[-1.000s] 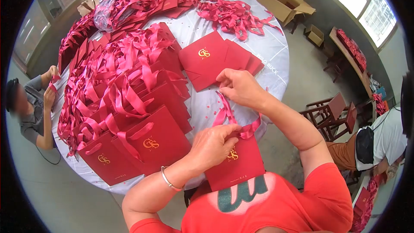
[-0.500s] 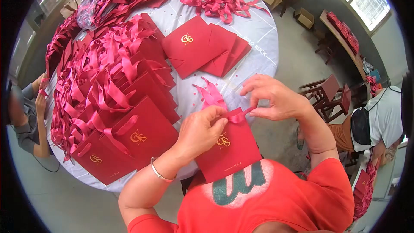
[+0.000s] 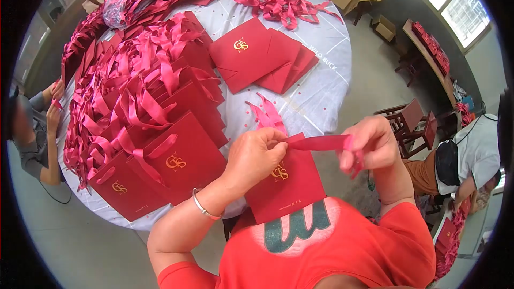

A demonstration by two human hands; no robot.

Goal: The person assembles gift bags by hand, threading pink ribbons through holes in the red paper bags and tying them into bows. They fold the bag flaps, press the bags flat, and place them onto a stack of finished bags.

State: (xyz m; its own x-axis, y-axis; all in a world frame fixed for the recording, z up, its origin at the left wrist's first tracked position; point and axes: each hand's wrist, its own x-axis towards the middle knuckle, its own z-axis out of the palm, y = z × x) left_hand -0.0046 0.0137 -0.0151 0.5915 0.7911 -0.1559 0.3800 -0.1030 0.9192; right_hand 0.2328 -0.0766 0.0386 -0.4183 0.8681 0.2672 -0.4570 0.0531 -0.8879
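Note:
A red paper gift bag (image 3: pixel 289 190) with a gold emblem lies against my shirt at the table's edge. My left hand (image 3: pixel 254 158) pinches its top edge, where a ribbon comes out. That pink-red ribbon (image 3: pixel 318 143) runs taut to the right into my right hand (image 3: pixel 372 144), whose fingers are closed around its end and slightly blurred. Another ribbon handle (image 3: pixel 265 113) stands up behind the bag, on the far side. Left of my left hand are rows of finished-looking red bags (image 3: pixel 184 155) with ribbon handles.
Flat red bags (image 3: pixel 243 56) lie stacked on the white tablecloth (image 3: pixel 334 83). Loose ribbons (image 3: pixel 284 0) pile up at the back. A person (image 3: pixel 32 139) holds ribbon at the left; another person (image 3: pixel 466 150) stands at the right. Wooden stools (image 3: pixel 409 120) stand on the floor.
My right hand has moved right and slightly down, drawing the ribbon out into a longer straight stretch. My left hand still pinches the bag's top. The view has shifted slightly.

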